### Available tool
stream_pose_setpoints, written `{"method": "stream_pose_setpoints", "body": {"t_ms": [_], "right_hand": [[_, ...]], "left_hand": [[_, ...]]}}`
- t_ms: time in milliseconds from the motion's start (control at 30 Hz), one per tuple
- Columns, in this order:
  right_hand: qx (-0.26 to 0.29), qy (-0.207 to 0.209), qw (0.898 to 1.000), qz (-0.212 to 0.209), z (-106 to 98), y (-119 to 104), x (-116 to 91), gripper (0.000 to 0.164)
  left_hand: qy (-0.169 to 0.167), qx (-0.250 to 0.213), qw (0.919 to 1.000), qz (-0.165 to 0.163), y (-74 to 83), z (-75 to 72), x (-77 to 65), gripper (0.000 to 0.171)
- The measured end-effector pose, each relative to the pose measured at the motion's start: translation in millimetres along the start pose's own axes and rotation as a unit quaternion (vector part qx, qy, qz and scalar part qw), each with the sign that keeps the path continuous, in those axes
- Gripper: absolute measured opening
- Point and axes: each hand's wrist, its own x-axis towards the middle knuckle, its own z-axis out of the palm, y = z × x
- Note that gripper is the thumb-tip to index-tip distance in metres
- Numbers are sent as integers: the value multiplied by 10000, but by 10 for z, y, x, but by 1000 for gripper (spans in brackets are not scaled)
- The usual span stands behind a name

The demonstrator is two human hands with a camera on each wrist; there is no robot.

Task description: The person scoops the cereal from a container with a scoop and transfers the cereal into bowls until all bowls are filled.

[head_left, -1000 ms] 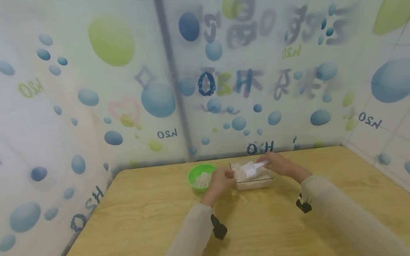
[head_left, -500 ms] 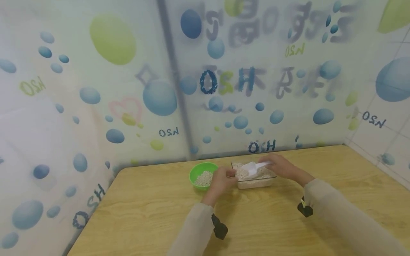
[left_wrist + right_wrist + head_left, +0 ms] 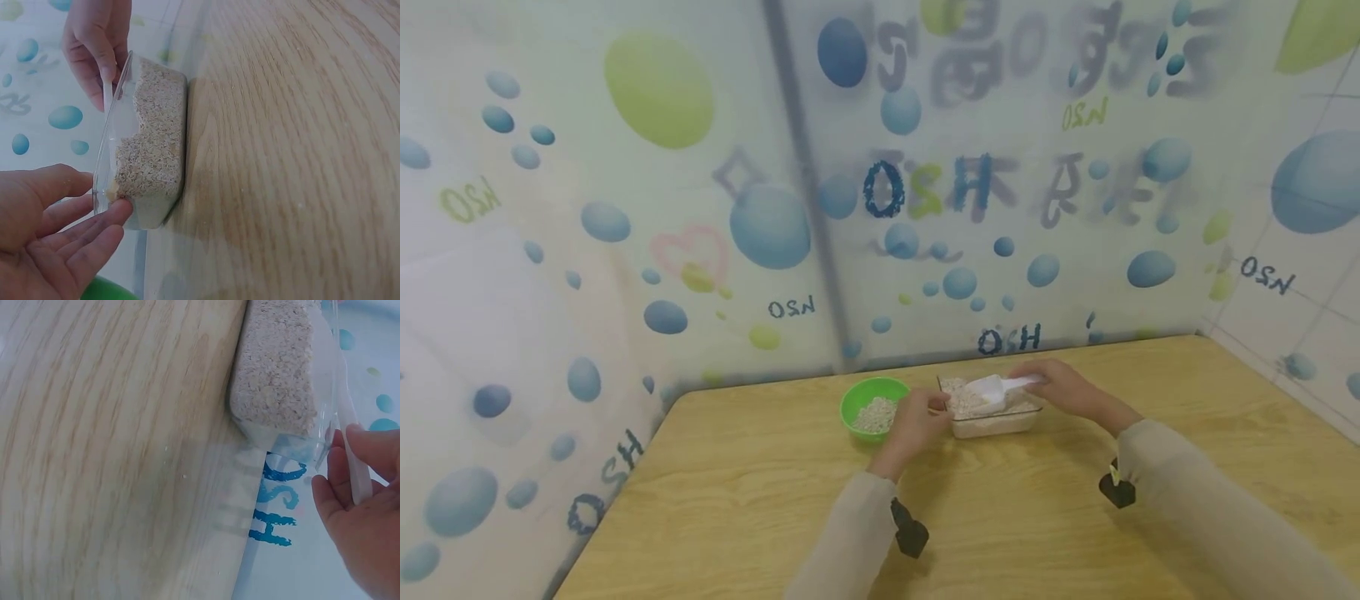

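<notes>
A clear rectangular container (image 3: 153,131) filled with pale oat-like flakes stands on the table. My left hand (image 3: 919,421) pinches its left end, thumb at the rim and fingers against the outer wall. With my right hand (image 3: 1060,388) I grip the handle of a white scoop (image 3: 988,392). The scoop's bowl lies low among the flakes, partly hidden by them. In the right wrist view the scoop's handle (image 3: 355,456) slants out over the rim between thumb and fingers. Left of the container sits a green bowl (image 3: 853,398) with some flakes (image 3: 875,414) in it, partly covered by my left hand.
The wooden table (image 3: 760,492) carries the bowl and container near its back edge. Behind it rises a pale wall covering (image 3: 700,200) printed with blue and green dots. Dark devices hang at both wrists, the left one (image 3: 912,532) and the right one (image 3: 1117,487).
My right hand has shifted slightly right, and the scoop's handle lies flatter, pointing more to the right. My left hand keeps its hold on the container, and the bowl stays put.
</notes>
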Motion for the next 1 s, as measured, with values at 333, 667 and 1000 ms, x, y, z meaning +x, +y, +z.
{"method": "stream_pose_setpoints", "body": {"t_ms": [333,667,1000], "right_hand": [[342,376,9980,369,-115,74,-44,27],[619,287,9963,519,-162,57,-46,30],[694,192,9971,245,-244,-74,-8,29]], "left_hand": [[-119,182,9997,-72,-3,-21,15,26],[-189,233,9995,90,-23,-73,-14,25],[-320,489,9979,281,-2,-324,-112,28]]}}
